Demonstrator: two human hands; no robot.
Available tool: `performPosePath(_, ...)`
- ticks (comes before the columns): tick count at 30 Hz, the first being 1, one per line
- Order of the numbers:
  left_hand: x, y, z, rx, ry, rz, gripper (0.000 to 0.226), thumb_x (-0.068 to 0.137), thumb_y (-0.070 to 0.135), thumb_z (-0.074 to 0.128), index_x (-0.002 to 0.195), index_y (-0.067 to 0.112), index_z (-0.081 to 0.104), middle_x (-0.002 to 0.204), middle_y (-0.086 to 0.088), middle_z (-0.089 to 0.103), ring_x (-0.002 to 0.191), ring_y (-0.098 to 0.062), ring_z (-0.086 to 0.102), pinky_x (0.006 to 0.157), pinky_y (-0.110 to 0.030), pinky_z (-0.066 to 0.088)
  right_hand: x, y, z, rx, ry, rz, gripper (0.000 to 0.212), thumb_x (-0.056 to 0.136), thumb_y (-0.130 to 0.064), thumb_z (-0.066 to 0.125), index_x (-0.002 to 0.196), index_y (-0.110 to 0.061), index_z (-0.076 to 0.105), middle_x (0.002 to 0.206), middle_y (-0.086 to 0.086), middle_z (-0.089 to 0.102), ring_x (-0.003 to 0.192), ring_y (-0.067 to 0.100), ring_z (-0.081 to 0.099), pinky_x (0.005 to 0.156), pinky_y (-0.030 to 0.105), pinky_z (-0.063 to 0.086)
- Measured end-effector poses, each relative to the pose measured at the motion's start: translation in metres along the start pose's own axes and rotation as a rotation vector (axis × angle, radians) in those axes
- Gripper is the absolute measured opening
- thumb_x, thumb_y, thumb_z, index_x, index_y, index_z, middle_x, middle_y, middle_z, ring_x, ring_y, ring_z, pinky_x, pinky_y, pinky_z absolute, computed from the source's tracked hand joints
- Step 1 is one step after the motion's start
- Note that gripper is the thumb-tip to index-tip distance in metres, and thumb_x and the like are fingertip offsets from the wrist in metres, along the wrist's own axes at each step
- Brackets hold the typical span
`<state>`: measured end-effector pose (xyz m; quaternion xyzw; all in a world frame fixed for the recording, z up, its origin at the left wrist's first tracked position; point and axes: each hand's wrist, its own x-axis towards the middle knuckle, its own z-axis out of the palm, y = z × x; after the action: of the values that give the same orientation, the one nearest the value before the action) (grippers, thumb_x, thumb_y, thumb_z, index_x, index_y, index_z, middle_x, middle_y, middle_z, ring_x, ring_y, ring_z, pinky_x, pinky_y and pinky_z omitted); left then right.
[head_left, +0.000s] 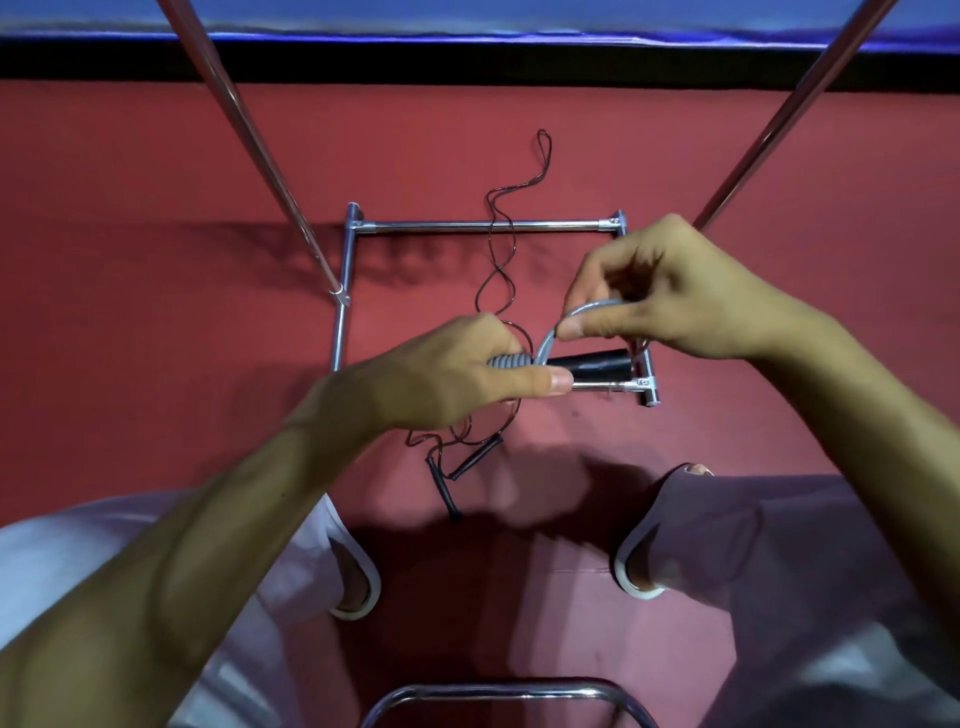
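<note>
My left hand (452, 374) grips a black cylinder handle (597, 365) where grey cord (511, 362) is coiled tightly round it, thumb pressed along the coils. My right hand (670, 296) pinches the free end of the grey cord (582, 312), which arcs up from the coil. Both hands are held above the red floor. A thin black rope (498, 249) trails from the hands away across the floor. Two slim black handles (470, 460) lie on the floor below my left hand.
A chrome tube frame (483, 226) lies on the red floor (156, 208) under my hands, with two chrome poles (249, 140) rising toward the upper corners. A chrome chair edge (509, 693) sits at the bottom centre. My knees in light trousers (779, 545) flank the view.
</note>
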<state>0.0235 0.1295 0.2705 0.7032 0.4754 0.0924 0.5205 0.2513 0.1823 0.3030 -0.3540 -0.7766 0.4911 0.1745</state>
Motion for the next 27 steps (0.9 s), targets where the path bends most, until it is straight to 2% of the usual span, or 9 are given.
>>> performPosePath(2,-0.003,0.005,-0.003,-0.106,-0.053,0.018,0.061,0.087,0.06,0.062,0.066,0.003,0.056,0.046,0.005,0.035,0.044,-0.017,0.029,0.048,-0.029,0.026,0.001,0.003,0.0,0.114,0.014,0.002,0.026,0.082,-0.02,0.08,0.084,0.003,0.067,0.068,0.033,0.056,0.061,0.022,0.047,0.054,0.029,0.04)
performPosePath(6,-0.01,0.01,-0.007,-0.229,-0.084,0.091,0.056,0.085,0.06,0.061,0.066,0.007,0.058,0.046,-0.001,0.036,0.042,-0.018,0.026,0.047,-0.025,0.024,0.009,0.01,0.0,0.232,-0.082,0.047,0.024,0.091,-0.018,0.072,0.082,0.003,0.065,0.056,0.007,0.046,0.051,0.01,0.038,0.049,0.021,0.032)
performPosePath(10,-0.017,0.014,-0.007,-0.303,0.016,0.156,0.064,0.085,0.054,0.063,0.072,-0.007,0.055,0.045,0.002,0.036,0.04,-0.013,0.027,0.044,-0.022,0.025,0.017,0.018,0.018,0.375,-0.131,0.133,0.035,0.099,-0.021,0.06,0.067,-0.009,0.063,0.055,0.003,0.042,0.048,0.01,0.036,0.048,0.024,0.029)
performPosePath(13,-0.017,0.013,-0.013,-0.327,0.145,0.182,0.061,0.091,0.049,0.063,0.074,-0.009,0.053,0.051,-0.006,0.033,0.043,-0.015,0.026,0.044,-0.025,0.022,0.023,0.022,0.039,0.555,-0.057,0.214,0.043,0.103,-0.018,0.051,0.061,-0.015,0.045,0.051,0.0,0.033,0.049,0.012,0.028,0.051,0.025,0.023)
performPosePath(16,-0.017,0.008,-0.012,-0.129,0.35,0.134,0.059,0.087,0.056,0.067,0.075,0.001,0.054,0.054,0.004,0.036,0.049,-0.014,0.031,0.048,-0.032,0.024,0.028,0.02,0.057,0.62,0.084,0.319,0.047,0.101,-0.04,0.056,0.062,-0.019,0.039,0.05,-0.003,0.025,0.048,0.012,0.021,0.046,0.022,0.021)
performPosePath(18,-0.017,0.004,-0.009,0.007,0.488,0.086,0.047,0.083,0.057,0.075,0.089,0.014,0.057,0.05,0.011,0.04,0.045,-0.009,0.035,0.048,-0.029,0.028,0.029,0.02,0.065,0.623,0.13,0.426,0.045,0.105,-0.035,0.052,0.062,-0.025,0.041,0.05,-0.007,0.027,0.047,0.009,0.02,0.043,0.021,0.019)
performPosePath(20,-0.018,0.005,-0.008,0.161,0.532,0.048,0.057,0.081,0.061,0.075,0.117,0.025,0.051,0.051,0.009,0.045,0.046,-0.009,0.043,0.05,-0.027,0.031,0.029,0.021,0.072,0.627,0.134,0.527,0.044,0.107,-0.024,0.047,0.063,-0.027,0.042,0.05,-0.01,0.027,0.045,0.006,0.021,0.041,0.019,0.018)
performPosePath(24,-0.019,0.005,-0.009,0.501,0.584,0.122,0.074,0.085,0.07,0.059,0.148,0.039,0.035,0.049,0.001,0.045,0.049,-0.022,0.05,0.055,-0.033,0.036,0.026,0.026,0.073,0.77,0.003,0.685,0.039,0.098,0.002,0.032,0.066,-0.02,0.041,0.049,-0.009,0.028,0.044,0.005,0.022,0.046,0.019,0.014)
performPosePath(27,-0.016,0.001,-0.003,0.574,0.608,0.216,0.064,0.089,0.071,0.043,0.143,0.04,0.053,0.053,0.003,0.052,0.059,-0.026,0.057,0.06,-0.031,0.039,0.022,0.027,0.064,0.867,-0.156,0.725,0.039,0.091,0.006,0.03,0.062,-0.018,0.041,0.048,-0.008,0.027,0.043,0.005,0.025,0.047,0.02,0.015)
